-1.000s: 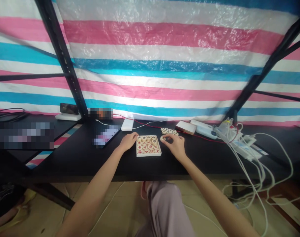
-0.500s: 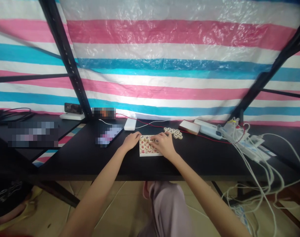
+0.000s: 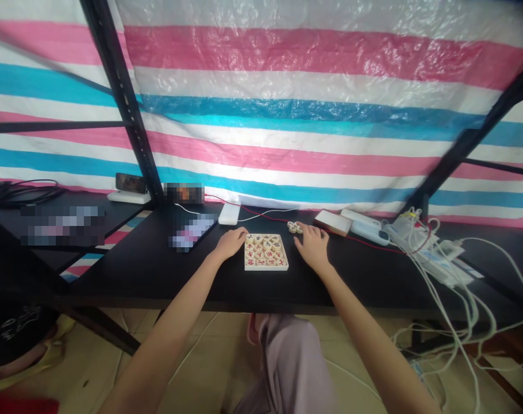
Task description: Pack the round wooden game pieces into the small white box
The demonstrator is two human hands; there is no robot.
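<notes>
A square white box of round Chinese chess pieces, marked in red and black characters, lies on the black tabletop. My left hand is closed at the box's left side, fingertips at its far left corner. Right of the box, my right hand is spread with its thumb and fingers apart, reaching over the tabletop. Several loose Chinese chess pieces lie by its fingertips; others may be hidden under the hand.
On the left is a phone with a blurred screen, near a white power bank. Behind my right hand sit a small white-topped box and a white device. Tangled white cables hang at the right edge.
My right hand has left the box and moved right, to the loose pieces, its fingers spreading. The pieces in the box are now uncovered. My left hand stays at the box.
</notes>
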